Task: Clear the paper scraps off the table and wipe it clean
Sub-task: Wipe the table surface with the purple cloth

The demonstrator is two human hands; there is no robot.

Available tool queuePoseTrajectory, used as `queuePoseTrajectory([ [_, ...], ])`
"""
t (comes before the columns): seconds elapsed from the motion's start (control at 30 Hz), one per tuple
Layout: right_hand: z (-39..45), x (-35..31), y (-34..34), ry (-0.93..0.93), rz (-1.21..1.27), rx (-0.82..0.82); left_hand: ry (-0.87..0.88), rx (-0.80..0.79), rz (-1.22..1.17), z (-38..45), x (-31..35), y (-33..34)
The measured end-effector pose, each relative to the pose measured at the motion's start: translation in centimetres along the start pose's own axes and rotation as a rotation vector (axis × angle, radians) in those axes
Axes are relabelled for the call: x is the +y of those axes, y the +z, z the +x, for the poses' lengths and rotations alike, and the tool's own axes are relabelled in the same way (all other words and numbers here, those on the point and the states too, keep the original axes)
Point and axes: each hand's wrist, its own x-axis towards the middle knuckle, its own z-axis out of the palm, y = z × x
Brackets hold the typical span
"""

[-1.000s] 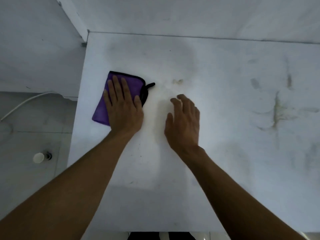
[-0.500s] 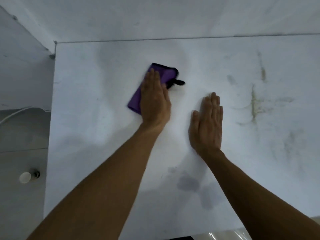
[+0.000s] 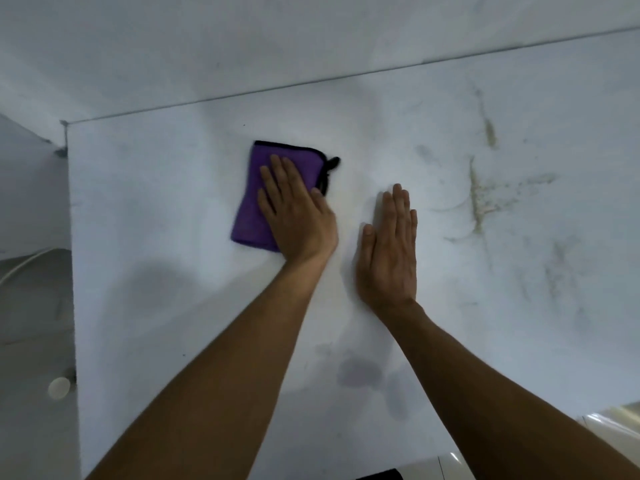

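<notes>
A folded purple cloth (image 3: 250, 199) with black trim and a black loop lies on the white table (image 3: 166, 209). My left hand (image 3: 298, 213) presses flat on the cloth's right half, fingers straight and pointing away from me. My right hand (image 3: 389, 251) rests flat on the bare tabletop just right of it, fingers together. No paper scraps show on the table.
Yellowish-brown stains (image 3: 481, 199) mark the tabletop to the right. Dark damp patches (image 3: 360, 374) lie near the front edge. The table's left edge drops to the floor, where a small round white object (image 3: 59, 388) sits. A wall runs behind the table.
My left hand has carried the cloth from the table's left part toward the middle, then drawn it slightly nearer. My right hand has flattened onto the table and stayed beside it.
</notes>
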Motion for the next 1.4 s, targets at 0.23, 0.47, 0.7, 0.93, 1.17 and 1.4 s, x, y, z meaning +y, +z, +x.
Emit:
queuePoseTrajectory([
  [0.23, -0.1, 0.1, -0.4, 0.007, 0.083, 0.033, 0.203, 0.206, 0.043, 3.3, -6.8, -4.7],
  [0.47, -0.9, 0.6, -2.4, -0.011, 0.061, 0.077, -0.039, 0.076, -0.211, 0.2, -7.8, -2.3],
  [0.7, -3.9, 6.4, -5.5, 0.094, -0.055, 0.108, 0.109, -0.011, -0.537, -4.6, 7.7, 2.0],
  [0.93, -5.7, 8.2, -7.4, 0.104, -0.157, 0.034, -0.009, 0.175, -0.649, -2.7, 7.5, -1.2],
  [1.17, -6.3, 10.2, -10.6, 0.106, -0.046, 0.007, -0.074, 0.037, -0.403, -5.6, 7.6, 3.0],
  [1.4, -4.9, 11.9, -14.9, 0.143, 0.214, 0.140, -0.092, -0.250, -0.862, -7.7, 20.0, -1.3],
])
